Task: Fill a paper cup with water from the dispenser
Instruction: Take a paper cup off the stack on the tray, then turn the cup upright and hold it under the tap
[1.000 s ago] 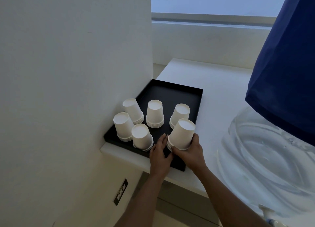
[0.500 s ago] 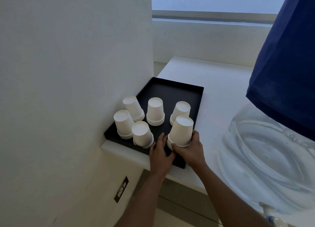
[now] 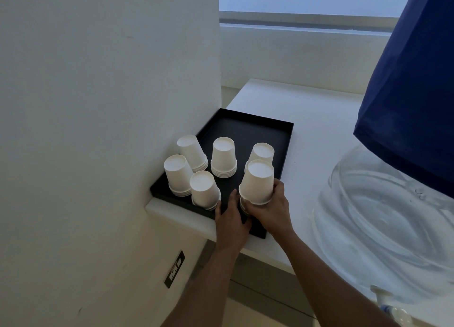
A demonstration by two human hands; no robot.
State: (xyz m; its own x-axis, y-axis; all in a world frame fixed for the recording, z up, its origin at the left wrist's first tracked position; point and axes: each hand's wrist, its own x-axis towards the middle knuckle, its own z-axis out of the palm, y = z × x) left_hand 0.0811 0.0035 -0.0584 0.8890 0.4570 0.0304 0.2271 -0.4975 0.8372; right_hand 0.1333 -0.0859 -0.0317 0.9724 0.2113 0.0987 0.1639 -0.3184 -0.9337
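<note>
Several short stacks of upside-down white paper cups stand on a black tray [image 3: 267,127] at the counter's left end. My right hand [image 3: 272,209] grips the top paper cup [image 3: 259,182] of the nearest right stack, raised slightly off the cups below it. My left hand [image 3: 232,218] holds the base of that same stack [image 3: 243,207] down against the tray. The dispenser's clear water bottle [image 3: 383,218] bulges at the right, and its white tap [image 3: 382,297] shows at the lower right.
A white wall [image 3: 110,105] stands directly left of the tray, with a wall socket [image 3: 175,269] lower down. A dark blue cloth [image 3: 415,93] covers the bottle's upper part. White counter [image 3: 314,105] stretches behind the tray to a window sill.
My right hand has drawn the top cup up a little from its stack, leaving a small gap at the rim. My left hand stays pressed at the stack's base.
</note>
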